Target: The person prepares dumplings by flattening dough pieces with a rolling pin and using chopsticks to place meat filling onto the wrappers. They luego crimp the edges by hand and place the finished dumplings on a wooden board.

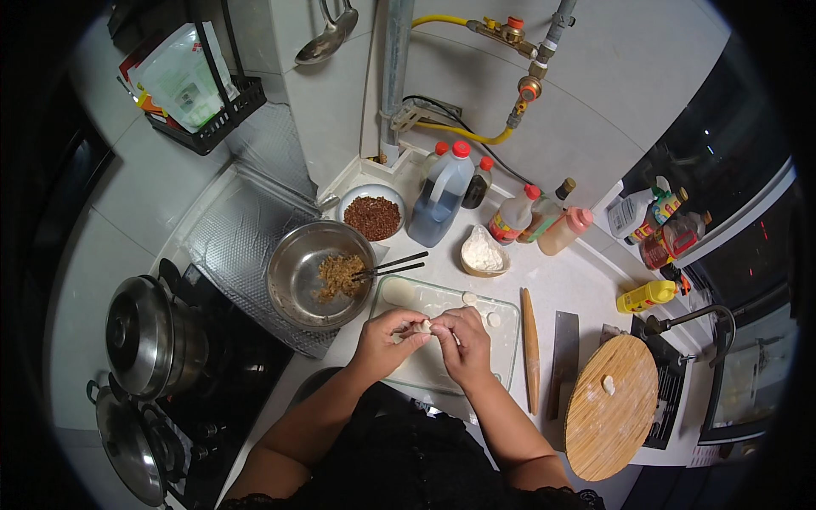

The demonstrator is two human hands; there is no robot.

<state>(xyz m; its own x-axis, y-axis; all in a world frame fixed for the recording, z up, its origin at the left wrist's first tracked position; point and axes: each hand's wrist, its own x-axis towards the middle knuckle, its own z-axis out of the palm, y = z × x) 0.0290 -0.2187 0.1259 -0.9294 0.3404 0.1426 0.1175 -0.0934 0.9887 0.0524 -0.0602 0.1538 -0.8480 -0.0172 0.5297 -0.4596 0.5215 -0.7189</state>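
Note:
Between the fingertips of my left hand [387, 341] and my right hand [464, 344] is a small dumpling of white dough [422, 327], pinched from both sides. Its underside is hidden by my fingers. Both hands are above a floured glass board [503, 357] with a pale green rim. A flat round dough wrapper [398, 291] lies near the board's far left corner, and small dough pieces [493, 319] sit beyond my right hand. Left of the board, a steel bowl [287, 299] contains brown minced filling [338, 277], with dark chopsticks [398, 266] resting in it.
A rolling pin [530, 350], a cleaver [565, 350] and a round bamboo board [612, 427] with one dumpling [609, 385] lie to the right. Behind are a flour bag [483, 252], a plate of reddish-brown granules [373, 217] and several bottles [443, 191]. Lidded pots [143, 338] occupy the left stove.

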